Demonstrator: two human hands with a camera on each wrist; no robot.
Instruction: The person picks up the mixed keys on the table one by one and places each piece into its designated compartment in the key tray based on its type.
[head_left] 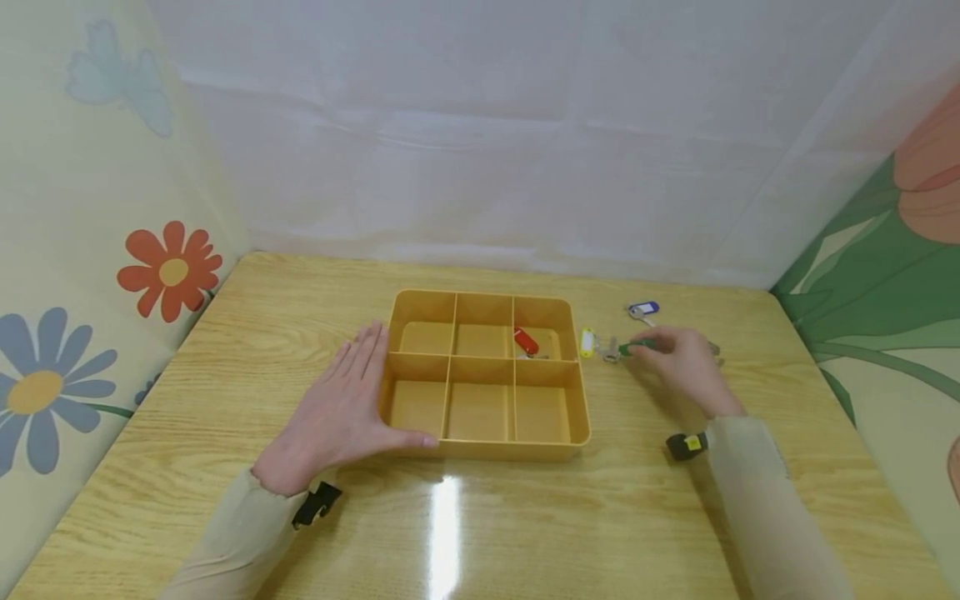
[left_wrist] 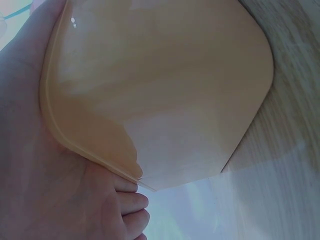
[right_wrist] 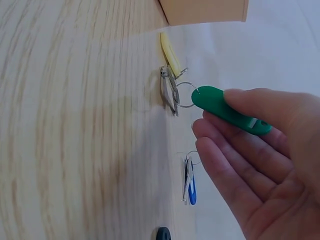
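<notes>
My left hand lies against the near left corner of a yellow box with six compartments, fingers straight along its left side and thumb on the front rim. In the left wrist view the palm rests along the edge of the box. To the right of the box, my right hand pinches a green key tag between thumb and fingers. A ring with keys hangs from the tag, low over the table. Just beyond those keys lies a yellow key tag.
A red key tag with a key lies in the back right compartment. Behind my right hand is a blue key tag with keys. A small dark object lies on the wooden table. A white cloth hangs behind.
</notes>
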